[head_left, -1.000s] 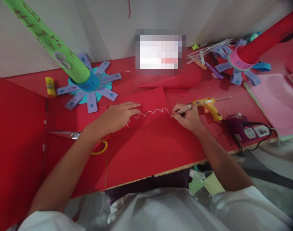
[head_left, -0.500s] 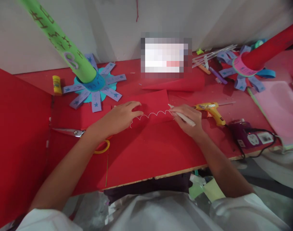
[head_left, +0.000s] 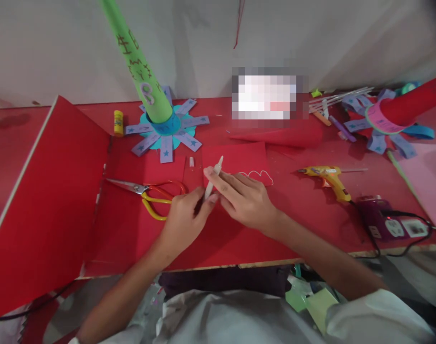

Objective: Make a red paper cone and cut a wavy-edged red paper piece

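A white marker pen (head_left: 214, 177) is held between my two hands, its uncapped tip pointing up and away from me. My left hand (head_left: 185, 217) is closed round the lower end of its barrel. With its fingers and thumb, my right hand (head_left: 251, 203) grips the barrel higher up, just below the tip. Under and beyond the hands lies a small red paper sheet (head_left: 235, 155) bearing a wavy white line, partly covered by my right hand. A small white cap (head_left: 192, 162) sits left of the sheet. Scissors (head_left: 141, 188) with red and yellow handles lie left of my left hand.
A yellow glue gun (head_left: 328, 177) lies right, its cord near a purple power box (head_left: 380, 222). A green paper tower (head_left: 156, 102) and a yellow glue stick (head_left: 118, 123) stand back left. A red board (head_left: 60, 191) stands left; a red paper cone (head_left: 285, 136) lies behind.
My right hand has come off the end of the wavy line and moved left with the marker pen. My left hand has left the paper and closed on the pen too. The view has shifted left.
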### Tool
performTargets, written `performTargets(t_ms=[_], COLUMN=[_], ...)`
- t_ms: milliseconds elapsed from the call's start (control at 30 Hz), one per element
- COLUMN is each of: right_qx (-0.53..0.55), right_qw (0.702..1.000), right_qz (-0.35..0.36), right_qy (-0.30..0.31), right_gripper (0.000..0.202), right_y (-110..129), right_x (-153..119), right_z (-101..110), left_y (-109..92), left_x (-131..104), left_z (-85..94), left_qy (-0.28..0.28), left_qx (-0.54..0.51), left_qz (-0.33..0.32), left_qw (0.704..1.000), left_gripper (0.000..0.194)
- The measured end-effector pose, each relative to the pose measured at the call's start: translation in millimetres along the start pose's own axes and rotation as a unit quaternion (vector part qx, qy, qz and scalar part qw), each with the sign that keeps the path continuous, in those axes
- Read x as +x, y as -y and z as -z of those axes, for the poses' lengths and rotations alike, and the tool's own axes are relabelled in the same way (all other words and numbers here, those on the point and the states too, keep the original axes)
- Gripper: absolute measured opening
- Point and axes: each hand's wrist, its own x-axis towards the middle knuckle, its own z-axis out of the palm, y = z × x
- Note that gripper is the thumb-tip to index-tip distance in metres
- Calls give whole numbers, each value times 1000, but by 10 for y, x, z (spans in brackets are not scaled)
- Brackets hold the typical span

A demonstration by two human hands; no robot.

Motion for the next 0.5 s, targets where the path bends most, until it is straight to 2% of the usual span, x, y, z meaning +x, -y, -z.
performTargets(t_ms=[67,167,233,300,367,433,500], right_qx=[11,60,68,40,17,-5,-22], right_qw=[1000,997,993,986,981,980,977], right_qz=[13,12,2,44,75,78,70], right_qy=[15,48,94,154,176,182,198], right_gripper=[61,54,43,30,28,31,32], right_y=[105,253,356,460,559,650,734], right_x=[64,109,134,183,272,393,527], right_z=[-46,-184,-340,-525,-696,-818,-888], left_y=[58,206,356,534,708,850,944], left_x=[-91,-324,-541,-775,-987,-1152,-1260], left_z=[60,252,414,567,685,754,776], left_qy=[-36,-100,-151,-185,-183,-153,-97], left_qx=[-2,72,150,241,324,385,418], left_qz=[29,86,124,172,238,307,360], left_qw=[999,989,969,937,897,857,829], left_gripper=[38,38,36,36,36,38,42])
